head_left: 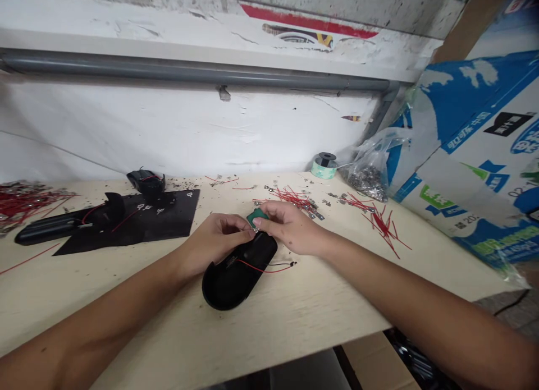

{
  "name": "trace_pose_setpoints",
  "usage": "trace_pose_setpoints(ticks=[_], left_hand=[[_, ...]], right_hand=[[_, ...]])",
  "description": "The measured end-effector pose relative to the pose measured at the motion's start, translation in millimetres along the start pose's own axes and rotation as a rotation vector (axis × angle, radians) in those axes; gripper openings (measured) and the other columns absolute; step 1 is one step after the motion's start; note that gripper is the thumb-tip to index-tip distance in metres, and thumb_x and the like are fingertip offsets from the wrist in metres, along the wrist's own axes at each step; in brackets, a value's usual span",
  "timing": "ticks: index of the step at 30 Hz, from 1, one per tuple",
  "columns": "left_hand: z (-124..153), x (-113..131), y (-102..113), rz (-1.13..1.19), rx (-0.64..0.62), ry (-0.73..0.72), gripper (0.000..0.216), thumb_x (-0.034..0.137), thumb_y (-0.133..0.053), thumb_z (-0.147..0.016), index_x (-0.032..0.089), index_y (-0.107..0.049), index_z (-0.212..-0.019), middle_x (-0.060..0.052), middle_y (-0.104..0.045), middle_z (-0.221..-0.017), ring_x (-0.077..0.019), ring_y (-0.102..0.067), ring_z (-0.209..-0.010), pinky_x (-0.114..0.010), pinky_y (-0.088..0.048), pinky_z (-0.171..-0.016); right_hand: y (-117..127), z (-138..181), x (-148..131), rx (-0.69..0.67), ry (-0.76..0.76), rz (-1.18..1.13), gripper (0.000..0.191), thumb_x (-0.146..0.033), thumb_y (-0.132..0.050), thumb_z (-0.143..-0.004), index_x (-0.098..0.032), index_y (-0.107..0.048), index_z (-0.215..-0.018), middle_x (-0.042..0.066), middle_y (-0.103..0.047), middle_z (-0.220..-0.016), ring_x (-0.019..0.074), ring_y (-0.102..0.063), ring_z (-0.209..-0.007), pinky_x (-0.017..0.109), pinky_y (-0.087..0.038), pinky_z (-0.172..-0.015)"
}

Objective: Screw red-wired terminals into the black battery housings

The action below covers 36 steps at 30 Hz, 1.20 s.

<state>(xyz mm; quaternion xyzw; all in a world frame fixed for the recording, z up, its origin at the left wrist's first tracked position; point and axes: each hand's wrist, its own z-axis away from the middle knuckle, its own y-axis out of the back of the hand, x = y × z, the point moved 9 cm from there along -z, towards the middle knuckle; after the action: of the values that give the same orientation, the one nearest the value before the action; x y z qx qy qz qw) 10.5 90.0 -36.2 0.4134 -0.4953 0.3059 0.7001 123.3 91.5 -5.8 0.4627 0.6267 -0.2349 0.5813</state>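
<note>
A black oval plastic shell (pixel 236 272) lies on the wooden table (pixel 295 322), a thin red wire and a black wire trailing from it to the right. My left hand (pixel 213 238) is closed, its fingers pinching at the shell's far end. My right hand (pixel 288 224) is closed on a small green part (pixel 256 215) held just above that same end. The fingertips of both hands meet at the green part.
A black mat (pixel 168 221) at the left carries more black shells (pixel 147 182) and small metal pieces. Red wire bundles (pixel 379 221) and metal clips lie at the back right, beside a solder spool (pixel 324 165), a plastic bag (pixel 368 174) and a blue-white carton (pixel 475 154).
</note>
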Motion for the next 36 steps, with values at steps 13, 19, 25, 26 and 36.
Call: trace_pose_setpoints(ticks=[13, 19, 25, 26, 36], left_hand=[[1.6, 5.6, 0.4, -0.079, 0.022, 0.010, 0.026, 0.042, -0.068, -0.076, 0.016, -0.066, -0.078, 0.004, -0.052, -0.057, -0.0049, -0.033, -0.039, -0.019, -0.021, -0.035], [3.0, 12.2, 1.4, -0.090, 0.063, -0.047, 0.023, 0.039, -0.070, -0.075, 0.016, -0.068, -0.078, -0.001, -0.064, -0.074, -0.0084, -0.049, -0.051, -0.019, -0.033, -0.040], [1.6, 17.0, -1.2, -0.091, 0.038, -0.158, 0.020, 0.037, -0.069, -0.077, 0.017, -0.070, -0.077, -0.003, -0.066, -0.084, -0.0150, -0.060, -0.074, -0.025, -0.048, -0.064], [1.3, 16.0, -0.7, -0.091, 0.041, -0.157, 0.021, 0.038, -0.069, -0.077, 0.017, -0.070, -0.076, -0.003, -0.066, -0.083, -0.0152, -0.060, -0.073, -0.026, -0.048, -0.064], [-1.2, 7.9, 2.6, -0.064, 0.058, -0.132, 0.021, 0.037, -0.071, -0.078, 0.017, -0.068, -0.075, -0.002, -0.066, -0.081, -0.0135, -0.058, -0.071, -0.024, -0.045, -0.063]], right_hand=[[-0.5, 1.0, 7.2, 0.016, -0.032, 0.088, 0.024, -0.033, -0.057, -0.091, -0.018, -0.053, -0.073, -0.002, -0.046, -0.069, 0.0122, -0.042, -0.064, 0.025, -0.033, -0.058], [-2.3, 2.7, 4.1, 0.076, -0.049, 0.141, 0.020, -0.028, -0.054, -0.090, -0.018, -0.054, -0.073, -0.001, -0.049, -0.068, 0.0134, -0.043, -0.063, 0.026, -0.032, -0.056], [-2.8, 3.5, 3.2, 0.104, -0.053, 0.152, 0.017, -0.024, -0.054, -0.088, -0.017, -0.055, -0.073, -0.001, -0.051, -0.069, 0.0132, -0.044, -0.064, 0.025, -0.033, -0.056], [-2.4, 3.3, 4.2, 0.108, -0.061, 0.145, 0.017, -0.024, -0.055, -0.088, -0.017, -0.055, -0.073, -0.001, -0.050, -0.068, 0.0129, -0.044, -0.063, 0.025, -0.032, -0.055], [13.5, -1.8, 7.6, 0.136, -0.035, -0.093, 0.009, -0.025, -0.053, -0.094, -0.019, -0.051, -0.087, -0.003, -0.050, -0.072, 0.0122, -0.047, -0.062, 0.026, -0.040, -0.061]])
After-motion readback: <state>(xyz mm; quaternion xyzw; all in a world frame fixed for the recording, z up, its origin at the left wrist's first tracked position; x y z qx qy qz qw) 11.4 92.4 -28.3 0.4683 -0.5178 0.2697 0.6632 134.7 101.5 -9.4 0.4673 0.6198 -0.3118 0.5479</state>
